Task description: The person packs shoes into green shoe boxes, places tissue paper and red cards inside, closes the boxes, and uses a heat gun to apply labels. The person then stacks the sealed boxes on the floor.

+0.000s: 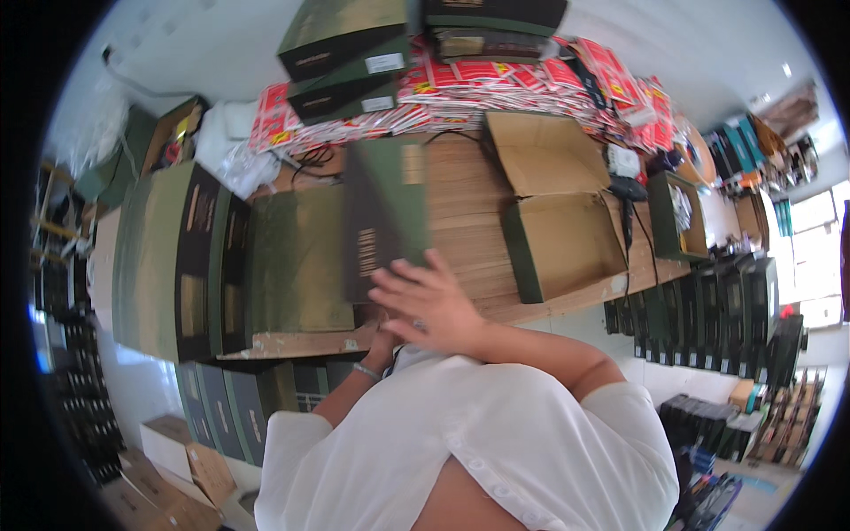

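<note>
Head view: dark green box [382, 217] under right hand [431, 307]

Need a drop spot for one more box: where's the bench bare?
Bare wood strip on the bench between the dark green box under the right hand and the open cardboard box. A narrow edge strip lies in front of that open box. Crowded: red packets along the back, green boxes filling the left side.
</note>
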Motion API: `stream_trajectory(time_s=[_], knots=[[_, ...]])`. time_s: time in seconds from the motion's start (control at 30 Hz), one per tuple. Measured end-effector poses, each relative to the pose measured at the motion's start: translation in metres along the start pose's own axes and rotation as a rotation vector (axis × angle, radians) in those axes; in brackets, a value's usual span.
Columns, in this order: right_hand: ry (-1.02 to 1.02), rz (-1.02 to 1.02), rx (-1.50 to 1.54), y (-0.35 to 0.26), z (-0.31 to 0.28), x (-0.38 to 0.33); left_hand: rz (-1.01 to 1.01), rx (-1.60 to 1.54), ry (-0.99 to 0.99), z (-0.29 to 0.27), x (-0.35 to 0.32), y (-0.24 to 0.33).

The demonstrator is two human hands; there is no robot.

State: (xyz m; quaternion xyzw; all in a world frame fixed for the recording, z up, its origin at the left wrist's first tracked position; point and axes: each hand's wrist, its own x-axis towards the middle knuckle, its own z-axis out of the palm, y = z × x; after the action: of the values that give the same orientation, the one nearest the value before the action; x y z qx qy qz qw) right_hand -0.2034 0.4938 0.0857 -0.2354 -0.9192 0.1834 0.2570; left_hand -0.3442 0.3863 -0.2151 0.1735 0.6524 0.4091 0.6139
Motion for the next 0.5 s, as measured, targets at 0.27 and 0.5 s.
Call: stream_trajectory(time_s=[0.27, 0.5], knots=[[0.165, 0.124, 0.484, 0.058, -0.037, -0.008, 0.223, 0.328, -0.334, 0.045, -0.017, 0.037], [0.413, 1.004, -0.273, 0.399, -0.132, -0.132, 0.232, 0.488, -0.361, 0.188, -0.017, 0.074]])
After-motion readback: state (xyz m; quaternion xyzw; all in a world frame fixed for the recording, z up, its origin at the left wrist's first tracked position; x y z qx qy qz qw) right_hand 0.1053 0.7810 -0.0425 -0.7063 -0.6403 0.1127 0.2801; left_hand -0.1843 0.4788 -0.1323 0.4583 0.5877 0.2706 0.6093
